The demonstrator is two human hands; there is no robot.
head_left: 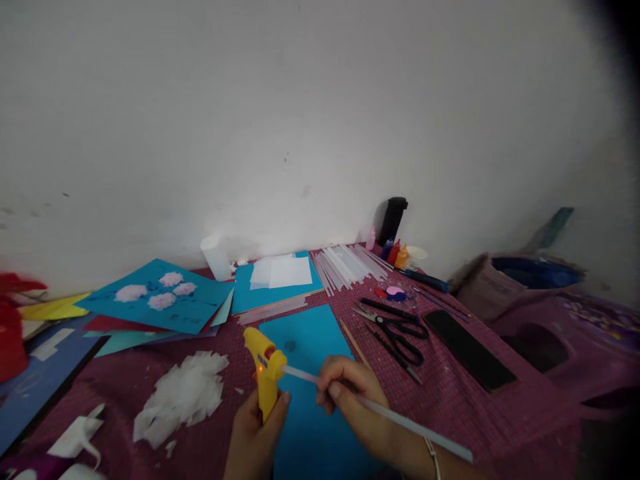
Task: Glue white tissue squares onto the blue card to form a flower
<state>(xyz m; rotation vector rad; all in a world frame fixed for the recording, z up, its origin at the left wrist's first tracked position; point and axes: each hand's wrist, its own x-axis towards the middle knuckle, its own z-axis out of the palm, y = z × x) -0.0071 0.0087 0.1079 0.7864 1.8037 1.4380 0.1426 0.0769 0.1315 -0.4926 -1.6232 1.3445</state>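
Observation:
My left hand [260, 423] is wrapped round the handle of a yellow hot glue gun [269, 373], whose small orange light glows. Pinched in the fingers of my right hand [353, 397] is a long translucent glue stick [415, 425]. Its far end meets the back of the glue gun; how deep it sits inside I cannot tell. Beneath both hands lies a blue sheet of card [313, 340] with a dark smudge near its top. A loose pile of white tissue pieces [185, 393] is left of the glue gun.
Scissors [397, 333], pens and a black phone-like slab [470, 348] lie to the right. Several more glue sticks [345, 267] and paint bottles [395, 252] stand or lie at the back. A blue card with white flowers [200, 310] is at left, near a white spray trigger [80, 437].

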